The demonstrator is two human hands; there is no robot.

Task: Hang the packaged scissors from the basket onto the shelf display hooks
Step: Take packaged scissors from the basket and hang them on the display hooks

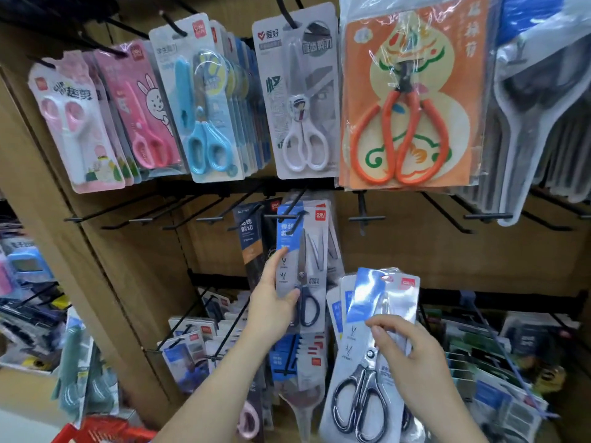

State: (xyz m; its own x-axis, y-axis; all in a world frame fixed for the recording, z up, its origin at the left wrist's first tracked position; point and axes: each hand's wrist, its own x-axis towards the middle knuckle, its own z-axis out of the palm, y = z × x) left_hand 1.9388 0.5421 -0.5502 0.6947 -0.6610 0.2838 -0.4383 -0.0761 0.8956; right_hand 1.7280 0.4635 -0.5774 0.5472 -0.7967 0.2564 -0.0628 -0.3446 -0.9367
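My left hand (271, 302) holds a blue-and-white pack of dark-handled scissors (302, 260) by its lower edge; the pack's top hole is on a black hook (295, 219) in the middle row. My right hand (406, 350) grips a fanned stack of the same kind of packs (371, 318), with black-handled scissors showing at the bottom. The red basket (105, 431) peeks in at the bottom left corner.
Top row hooks carry pink (73, 123), blue (204, 100), white (300, 100) and orange (406, 100) scissor packs. Several bare black hooks (144, 215) stick out left and right of the middle row. More packs hang on lower hooks (198, 343). A cardboard-brown back panel is behind.
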